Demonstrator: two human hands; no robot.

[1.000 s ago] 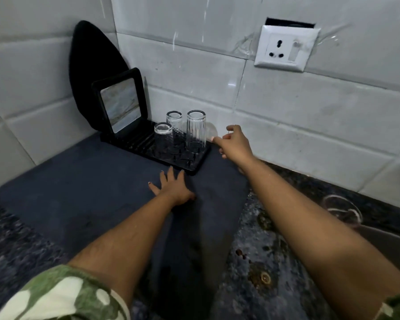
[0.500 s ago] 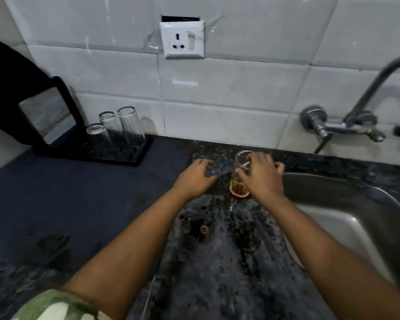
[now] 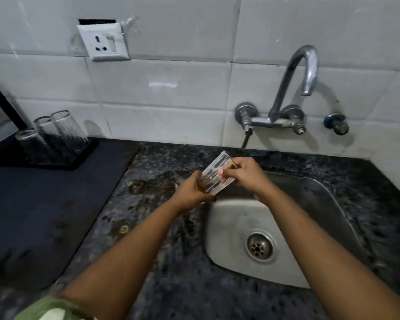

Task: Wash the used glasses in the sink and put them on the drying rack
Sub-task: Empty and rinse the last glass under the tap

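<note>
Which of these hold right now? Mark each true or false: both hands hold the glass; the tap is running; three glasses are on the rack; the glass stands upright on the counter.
1. Both hands hold the glass: true, left hand and right hand grip it.
2. The tap is running: false, no water shows.
3. Three glasses are on the rack: true.
4. The glass stands upright on the counter: false, it is held tilted at the sink's edge.

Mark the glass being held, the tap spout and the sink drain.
glass (image 3: pixel 214 179), head view, ribbed side wall between the hands
tap spout (image 3: pixel 308 65), head view, curved end above the outlet
sink drain (image 3: pixel 259 247), head view, centre of the strainer
</note>
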